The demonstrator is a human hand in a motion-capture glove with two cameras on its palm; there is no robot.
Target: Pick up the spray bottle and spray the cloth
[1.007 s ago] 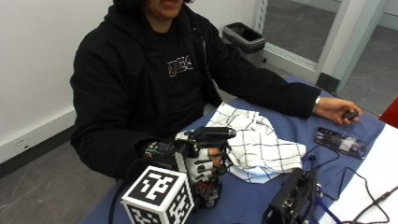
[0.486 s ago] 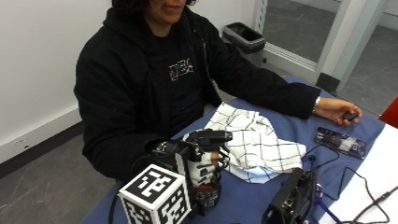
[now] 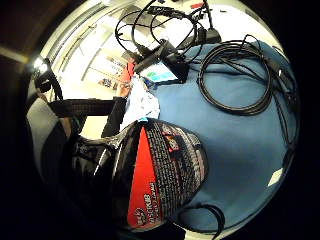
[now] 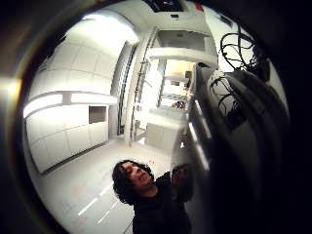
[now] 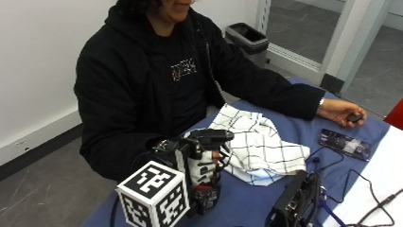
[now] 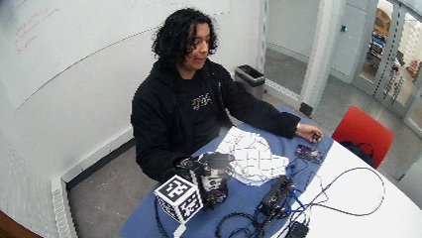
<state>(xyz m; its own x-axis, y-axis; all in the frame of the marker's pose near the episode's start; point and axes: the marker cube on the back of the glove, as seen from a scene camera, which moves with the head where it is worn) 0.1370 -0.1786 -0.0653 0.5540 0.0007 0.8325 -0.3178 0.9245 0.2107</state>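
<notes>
Gloved right hand curled round spray bottle, upright near blue table front edge. Nozzle faces checked cloth just beside. Best: keep bottle upright, aim at cloth middle, squeeze trigger fully with 1 finger.

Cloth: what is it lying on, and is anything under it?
The cloth lies crumpled on the blue table, beside the spray bottle held by the right hand. Its folds cover whatever might lie beneath; nothing pokes out.
</notes>
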